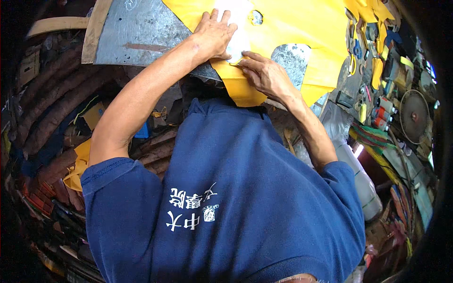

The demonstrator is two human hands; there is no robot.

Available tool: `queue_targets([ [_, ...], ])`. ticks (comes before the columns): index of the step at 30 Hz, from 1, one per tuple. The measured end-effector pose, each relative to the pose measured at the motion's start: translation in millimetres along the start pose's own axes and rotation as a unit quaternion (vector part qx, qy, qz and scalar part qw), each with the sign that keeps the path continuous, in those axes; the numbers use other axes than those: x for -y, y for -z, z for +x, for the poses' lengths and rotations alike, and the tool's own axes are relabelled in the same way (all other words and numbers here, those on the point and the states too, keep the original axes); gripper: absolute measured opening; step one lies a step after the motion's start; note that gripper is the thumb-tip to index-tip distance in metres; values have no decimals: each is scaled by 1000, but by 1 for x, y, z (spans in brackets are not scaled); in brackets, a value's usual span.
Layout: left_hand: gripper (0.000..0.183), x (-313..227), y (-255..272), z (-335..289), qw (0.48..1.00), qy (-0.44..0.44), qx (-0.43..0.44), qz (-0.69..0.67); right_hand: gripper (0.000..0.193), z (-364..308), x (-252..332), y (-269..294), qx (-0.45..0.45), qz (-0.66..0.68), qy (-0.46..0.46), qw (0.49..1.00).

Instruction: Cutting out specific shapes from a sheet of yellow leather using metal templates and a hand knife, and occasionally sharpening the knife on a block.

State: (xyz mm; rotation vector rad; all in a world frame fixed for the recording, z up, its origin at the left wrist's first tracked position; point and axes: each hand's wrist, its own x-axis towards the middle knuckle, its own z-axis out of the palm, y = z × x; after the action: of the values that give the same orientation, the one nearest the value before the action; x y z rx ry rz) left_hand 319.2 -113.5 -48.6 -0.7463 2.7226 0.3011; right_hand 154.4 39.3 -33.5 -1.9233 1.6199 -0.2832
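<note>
A yellow sheet of leather-like material (pixel 325 47) lies over a scratched grey metal work surface (pixel 141 28). Its cut-out holes let the metal show through. My left hand (pixel 213 37) rests flat with fingers spread on a pale, glare-washed piece, perhaps a template (pixel 239 28), on top of the sheet. Close to that piece's near end, my right hand (pixel 270 78) has its fingertips drawn together against the yellow material. Whatever small thing they may hold is too hard to make out. A flap of the sheet (pixel 243 92) hangs over the near edge towards my body.
Scissors with blue handles (pixel 357 49), yellow scraps (pixel 376 73) and small tools crowd the right side. Beyond them stands a round fan (pixel 415 116). Brown rolls (pixel 52 104) are stacked at left, below a wooden edge strip (pixel 92 33). A plastic-wrapped roll (pixel 363 184) leans at lower right.
</note>
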Motion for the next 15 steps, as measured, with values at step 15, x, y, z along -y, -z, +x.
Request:
queue_targets([
  [15,84,-6,-2,-2,1000,25,-16,-4,23,25,-19,27,83,-41,64,994],
])
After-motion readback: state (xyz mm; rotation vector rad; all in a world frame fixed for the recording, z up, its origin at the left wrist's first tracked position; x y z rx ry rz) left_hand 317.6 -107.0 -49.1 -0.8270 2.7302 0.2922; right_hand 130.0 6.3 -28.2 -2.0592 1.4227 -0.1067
